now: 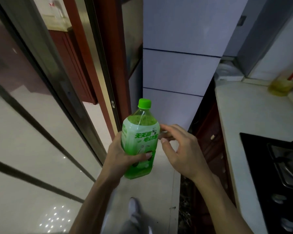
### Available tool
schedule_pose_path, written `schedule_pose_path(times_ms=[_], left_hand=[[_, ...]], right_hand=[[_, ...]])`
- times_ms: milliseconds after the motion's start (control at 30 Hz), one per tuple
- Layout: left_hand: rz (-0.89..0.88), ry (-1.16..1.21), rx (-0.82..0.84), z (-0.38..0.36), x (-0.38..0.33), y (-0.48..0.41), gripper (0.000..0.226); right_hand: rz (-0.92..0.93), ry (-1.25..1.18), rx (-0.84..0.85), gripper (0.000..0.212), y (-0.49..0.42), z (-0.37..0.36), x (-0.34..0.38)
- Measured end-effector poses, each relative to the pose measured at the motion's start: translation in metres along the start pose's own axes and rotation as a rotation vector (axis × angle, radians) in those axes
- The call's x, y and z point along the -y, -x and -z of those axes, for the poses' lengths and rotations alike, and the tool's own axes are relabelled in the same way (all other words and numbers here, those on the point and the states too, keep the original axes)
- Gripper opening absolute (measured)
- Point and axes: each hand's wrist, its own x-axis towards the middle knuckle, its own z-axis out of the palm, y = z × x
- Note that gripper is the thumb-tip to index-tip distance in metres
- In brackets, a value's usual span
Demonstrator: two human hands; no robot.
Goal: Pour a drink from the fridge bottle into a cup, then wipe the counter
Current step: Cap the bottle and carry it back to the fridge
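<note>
My left hand (123, 160) grips the green bottle (139, 137), already out of the far fridge (178, 68), cap (144, 103) still on, my right hand (182, 149) relaxed just beside it; finding a cup, pouring and wiping the right-hand counter (243, 114) all remain.

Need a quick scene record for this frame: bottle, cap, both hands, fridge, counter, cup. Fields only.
bottle: green, upright, held in the air
cap: green, on
left hand: grips the bottle's lower half, thumb across the label
right hand: fingers relaxed beside the bottle; contact unclear
fridge: straight ahead, doors closed
counter: on the right, stove set in it
cup: none in view
</note>
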Motion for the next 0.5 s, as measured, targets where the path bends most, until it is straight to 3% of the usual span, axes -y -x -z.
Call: schedule_pose_path(times_ms=[200, 333, 500], left_hand=[[-0.015, 0.004, 0.039, 0.017, -0.015, -0.096, 0.087], [-0.046, -0.007, 0.055, 0.030, -0.023, -0.141, 0.077], [-0.028, 0.018, 0.030, 0.046, -0.023, -0.189, 0.089]], right_hand=[[-0.061, -0.042, -0.036, 0.038, -0.084, -0.023, -0.029], [-0.084, -0.056, -0.061, 0.034, -0.128, -0.036, -0.042], [-0.112, -0.099, -0.038, 0.033, -0.179, -0.057, -0.058]])
